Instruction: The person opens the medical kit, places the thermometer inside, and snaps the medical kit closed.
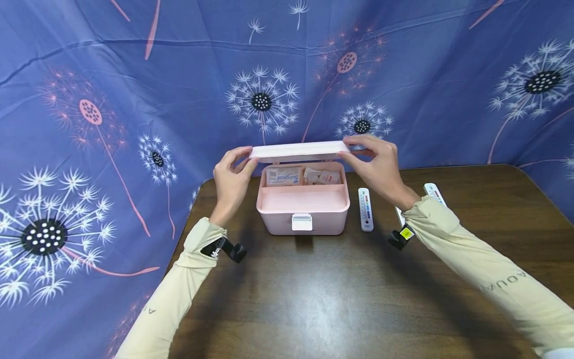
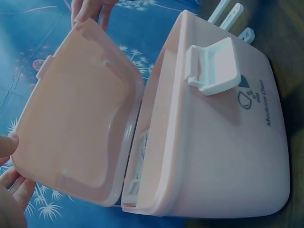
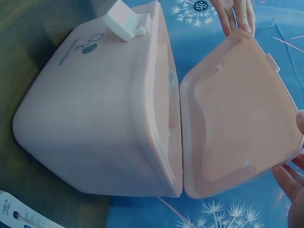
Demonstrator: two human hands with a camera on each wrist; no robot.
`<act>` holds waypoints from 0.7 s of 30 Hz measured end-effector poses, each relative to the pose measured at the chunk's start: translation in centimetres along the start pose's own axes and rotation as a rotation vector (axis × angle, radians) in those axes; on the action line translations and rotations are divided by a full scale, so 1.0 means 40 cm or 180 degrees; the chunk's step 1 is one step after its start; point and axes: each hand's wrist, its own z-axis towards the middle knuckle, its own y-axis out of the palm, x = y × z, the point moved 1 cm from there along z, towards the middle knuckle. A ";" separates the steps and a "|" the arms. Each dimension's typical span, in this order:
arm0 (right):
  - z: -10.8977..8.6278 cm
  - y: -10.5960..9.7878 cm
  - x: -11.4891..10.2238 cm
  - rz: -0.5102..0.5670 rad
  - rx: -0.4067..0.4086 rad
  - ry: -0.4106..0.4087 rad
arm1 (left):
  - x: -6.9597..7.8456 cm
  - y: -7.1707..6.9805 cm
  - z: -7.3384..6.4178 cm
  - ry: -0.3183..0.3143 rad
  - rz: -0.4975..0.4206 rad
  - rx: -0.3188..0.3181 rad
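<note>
A pale pink medicine chest (image 1: 275, 224) stands on the table with its hinged lid (image 1: 299, 150) raised. My left hand (image 1: 231, 180) pinches the lid's left corner between thumb and fingers. At the opposite corner, my right hand (image 1: 380, 167) grips the lid the same way. The lid's smooth inner face shows in both wrist views. The white front latch (image 2: 220, 66) is flipped outward. Inside, the chest's back section holds a packet marked Surgical (image 1: 284, 176) and some small paper packets (image 1: 324, 176); its front tray is bare pink plastic.
Right of the chest lies a white thermometer (image 1: 365, 209). A second white strip (image 1: 434, 192) lies farther right, and another is partly hidden behind my right wrist. Behind the brown wooden table (image 1: 305, 299) hangs a blue dandelion-print cloth (image 1: 188, 89).
</note>
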 end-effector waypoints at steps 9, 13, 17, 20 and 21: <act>0.022 0.001 0.003 -0.0110 0.0010 -0.0015 | 0.006 -0.007 0.029 -0.0047 0.0087 -0.0057; 0.035 0.002 0.008 -0.0136 0.0038 -0.0048 | 0.010 -0.009 0.042 -0.0090 0.0242 -0.0089; 0.050 0.005 0.048 -0.0170 0.0047 -0.0123 | 0.017 -0.008 0.052 -0.0115 0.0396 -0.0117; 0.060 0.006 0.085 -0.0213 0.0042 -0.0153 | 0.019 -0.004 0.058 -0.0109 0.0464 -0.0106; 0.063 0.007 0.096 -0.0227 0.0048 -0.0170 | 0.019 -0.002 0.060 -0.0100 0.0475 -0.0100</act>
